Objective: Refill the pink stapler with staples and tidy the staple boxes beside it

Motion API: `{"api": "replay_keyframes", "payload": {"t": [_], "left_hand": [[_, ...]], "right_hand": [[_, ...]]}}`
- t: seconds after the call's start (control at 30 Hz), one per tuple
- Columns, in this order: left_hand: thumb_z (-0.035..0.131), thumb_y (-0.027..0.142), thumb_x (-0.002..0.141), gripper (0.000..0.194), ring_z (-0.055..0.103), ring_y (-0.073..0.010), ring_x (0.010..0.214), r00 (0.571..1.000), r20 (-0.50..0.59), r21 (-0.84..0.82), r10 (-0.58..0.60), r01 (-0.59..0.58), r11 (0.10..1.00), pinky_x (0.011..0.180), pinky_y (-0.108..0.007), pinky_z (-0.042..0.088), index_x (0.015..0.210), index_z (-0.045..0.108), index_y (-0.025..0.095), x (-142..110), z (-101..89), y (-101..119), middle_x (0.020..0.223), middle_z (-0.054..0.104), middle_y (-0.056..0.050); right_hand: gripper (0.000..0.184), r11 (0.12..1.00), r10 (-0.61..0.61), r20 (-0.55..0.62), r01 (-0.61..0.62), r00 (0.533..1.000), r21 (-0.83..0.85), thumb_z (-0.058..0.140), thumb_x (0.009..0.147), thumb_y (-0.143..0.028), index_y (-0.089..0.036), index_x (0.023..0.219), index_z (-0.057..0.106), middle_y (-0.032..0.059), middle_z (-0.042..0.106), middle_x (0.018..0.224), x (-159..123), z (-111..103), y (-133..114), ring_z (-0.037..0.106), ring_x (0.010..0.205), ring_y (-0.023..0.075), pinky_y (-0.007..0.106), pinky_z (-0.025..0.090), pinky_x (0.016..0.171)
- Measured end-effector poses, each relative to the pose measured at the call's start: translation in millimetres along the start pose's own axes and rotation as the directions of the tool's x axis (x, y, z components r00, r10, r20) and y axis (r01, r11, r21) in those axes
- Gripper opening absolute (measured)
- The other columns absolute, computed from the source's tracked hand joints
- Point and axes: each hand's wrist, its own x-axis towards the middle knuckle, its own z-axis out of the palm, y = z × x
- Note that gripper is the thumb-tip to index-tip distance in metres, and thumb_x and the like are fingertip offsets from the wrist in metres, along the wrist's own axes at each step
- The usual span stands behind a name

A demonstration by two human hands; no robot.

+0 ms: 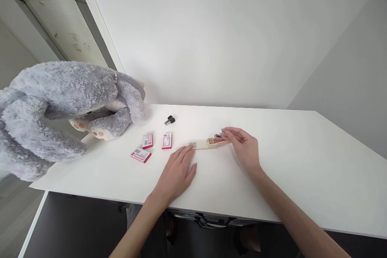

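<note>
The opened stapler point(202, 144) lies about midway between the tabletop's point(296, 161) front and back edges, and could well skid or twist if the left hand point(177, 171) presses too lightly on its left end; the small metal piece point(217, 136) could tip or drop if the right hand's point(244, 147) pinch slips. The left fingers lie slightly spread, thumb apart, tips touching that end and gripping nothing. The right fingers are nearly closed, thumb towards forefinger, at the pink end; whether they grip the metal piece or merely touch it, I cannot tell.
</note>
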Motion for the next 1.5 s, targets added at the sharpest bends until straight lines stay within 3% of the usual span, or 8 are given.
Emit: {"api": "replay_keyframes", "payload": {"t": [0.13, 0.2, 0.73, 1.13, 1.5], "left_hand": [[0.051, 0.031, 0.103, 0.036, 0.049, -0.0291, 0.143, 1.0, -0.001, 0.0, -0.004, 0.004, 1.0, 0.115, -0.051, 0.047, 0.138, 0.054, 0.022, -0.2, 0.5, -0.4, 0.154, 0.054, -0.009], [0.051, 0.031, 0.103, 0.036, 0.05, -0.029, 0.143, 1.0, -0.001, 0.002, -0.001, 0.001, 1.0, 0.115, -0.051, 0.048, 0.138, 0.054, 0.022, -0.4, 0.5, -0.4, 0.154, 0.054, -0.009], [0.051, 0.028, 0.103, 0.032, 0.051, -0.0294, 0.141, 1.0, 0.011, 0.022, 0.009, -0.009, 1.0, 0.114, -0.051, 0.049, 0.133, 0.056, 0.021, -0.4, -1.8, 1.6, 0.153, 0.055, -0.009], [0.052, 0.024, 0.101, 0.03, 0.053, -0.0278, 0.139, 0.998, -0.026, -0.056, 0.063, -0.064, 0.996, 0.114, -0.051, 0.05, 0.13, 0.059, 0.023, -1.0, -5.1, 3.2, 0.143, 0.062, -0.009], [0.053, 0.026, 0.1, 0.031, 0.054, -0.0269, 0.141, 0.995, 0.039, -0.104, 0.096, -0.091, 0.99, 0.113, -0.049, 0.052, 0.13, 0.061, 0.025, -1.9, -7.0, 4.2, 0.146, 0.061, -0.007]], "right_hand": [[0.04, 0.998, 0.0, 0.025, 0.001, 1.0, -0.061, 0.071, 0.087, -0.058, -0.023, 0.106, 0.076, 0.0087, 0.079, 0.105, -1.9, -0.2, -2.8, 0.068, 0.053, 0.0158, 0.038, 0.061, 0.064], [0.042, 0.997, -0.002, 0.037, 0.005, 0.999, -0.077, 0.073, 0.085, -0.059, -0.022, 0.105, 0.077, 0.0089, 0.079, 0.104, -2.6, 0.4, -2.9, 0.06, 0.045, 0.0122, 0.035, 0.057, 0.053], [0.039, 0.996, 0.014, -0.026, -0.017, 1.0, -0.09, 0.08, 0.079, -0.056, -0.022, 0.098, 0.074, 0.0064, 0.079, 0.093, -0.3, -1.9, -2.7, 0.067, 0.055, 0.0167, 0.03, 0.049, 0.048], [0.042, 0.996, -0.003, -0.033, 0.0, 0.999, -0.093, 0.078, 0.08, -0.06, -0.022, 0.097, 0.074, 0.0078, 0.076, 0.109, 2.0, -2.1, -1.7, 0.066, 0.055, 0.0146, 0.028, 0.045, 0.045], [0.045, 0.998, 0.046, -0.024, -0.047, 0.999, -0.052, 0.076, 0.08, -0.062, -0.022, 0.1, 0.072, 0.0085, 0.074, 0.115, 6.0, -2.8, -1.7, 0.067, 0.055, 0.0133, 0.027, 0.047, 0.046]]}}
